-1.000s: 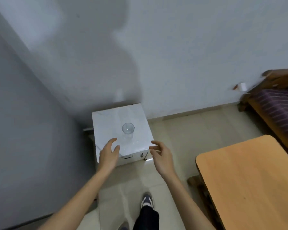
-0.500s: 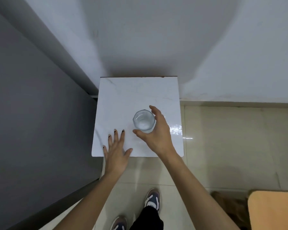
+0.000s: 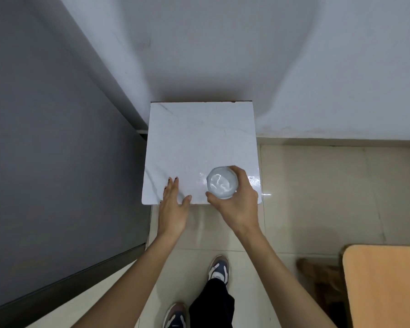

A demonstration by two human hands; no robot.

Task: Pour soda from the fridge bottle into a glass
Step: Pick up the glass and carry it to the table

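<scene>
With the right hand (image 3: 237,204) wrapped around the glass (image 3: 221,183) near the lower right edge of the white tabletop (image 3: 199,138), and the left hand (image 3: 173,204) flat, fingers spread, a slip could tip it onto the floor.

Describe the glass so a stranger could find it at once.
Find the white marble-look top in the corner where the white wall meets the grey panel. Near its front right edge stands the glass, with the right hand wrapped around it. It is clear, round, and the only object on that top; the left hand lies flat beside it.
</scene>
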